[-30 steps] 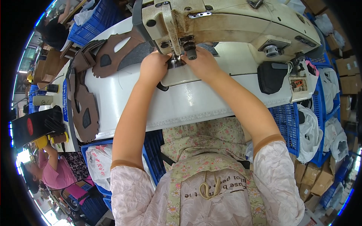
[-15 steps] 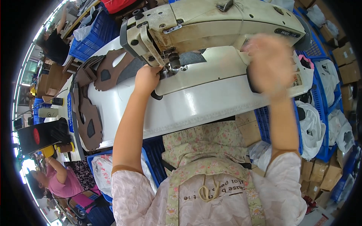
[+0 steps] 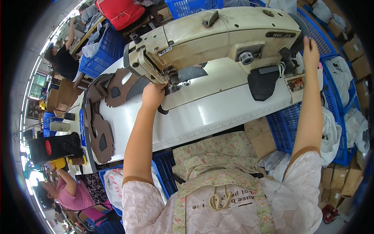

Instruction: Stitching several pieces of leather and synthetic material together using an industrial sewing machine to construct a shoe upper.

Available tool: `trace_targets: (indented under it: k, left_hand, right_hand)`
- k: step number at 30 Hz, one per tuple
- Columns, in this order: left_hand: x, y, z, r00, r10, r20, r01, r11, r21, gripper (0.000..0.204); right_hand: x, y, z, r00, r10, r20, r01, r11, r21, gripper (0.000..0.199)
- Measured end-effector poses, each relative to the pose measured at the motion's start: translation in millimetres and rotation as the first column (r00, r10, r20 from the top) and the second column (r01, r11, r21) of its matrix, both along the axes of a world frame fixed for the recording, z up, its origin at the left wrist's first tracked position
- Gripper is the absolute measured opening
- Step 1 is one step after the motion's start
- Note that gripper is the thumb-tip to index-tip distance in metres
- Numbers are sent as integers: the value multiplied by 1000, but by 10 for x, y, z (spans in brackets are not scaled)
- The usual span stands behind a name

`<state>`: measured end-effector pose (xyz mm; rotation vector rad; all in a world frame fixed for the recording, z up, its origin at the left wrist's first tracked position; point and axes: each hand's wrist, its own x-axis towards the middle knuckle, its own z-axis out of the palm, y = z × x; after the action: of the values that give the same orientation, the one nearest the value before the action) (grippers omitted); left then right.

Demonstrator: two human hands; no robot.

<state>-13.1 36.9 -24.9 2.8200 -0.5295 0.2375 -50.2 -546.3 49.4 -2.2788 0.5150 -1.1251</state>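
Note:
A cream industrial sewing machine [image 3: 218, 35] stands on a white table [image 3: 210, 117]. My left hand [image 3: 152, 93] rests at the needle area, fingers curled on a dark grey piece [image 3: 191, 73] lying under the presser foot. My right hand [image 3: 311, 48] reaches far right, up against the machine's handwheel end; its fingers lie along it and I cannot tell if it grips. A black cut piece [image 3: 263, 84] lies on the machine bed near the right end.
Brown cut pieces [image 3: 101, 134] are stacked along the table's left side. Blue plastic crates [image 3: 307, 124] with white bags stand at right, another crate [image 3: 99, 58] at back left. Other people work at left [image 3: 74, 191] and far back [image 3: 62, 62]. Cardboard boxes sit at right.
My right hand left the needle area and swung right and up to the machine's handwheel end. My left hand stayed by the presser foot.

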Motion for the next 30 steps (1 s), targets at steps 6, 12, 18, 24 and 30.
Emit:
trace_targets:
  k: [6, 12, 18, 24, 30]
  left_hand:
    - [94, -186, 13, 996, -82, 32, 84, 996, -36, 32]
    - [73, -68, -8, 1000, -8, -10, 8, 1000, 5, 32]
    - [50, -232, 93, 994, -92, 55, 96, 993, -75, 18]
    - [25, -126, 43, 998, -38, 47, 41, 998, -53, 15]
    - [25, -170, 30, 993, -74, 94, 78, 996, -39, 18]
  right_hand:
    - [-142, -543, -382, 994, 47, 100, -42, 997, -57, 55]
    - [59, -106, 440, 994, -5, -105, 4, 1000, -8, 50]
    - [-175, -308, -784, 989, -83, 120, 82, 996, 17, 49]
    - [-24, 42, 364, 988, 1, 154, -18, 993, 115, 45]
    - [-85, -74, -356, 964, -74, 254, 63, 997, 52, 44]
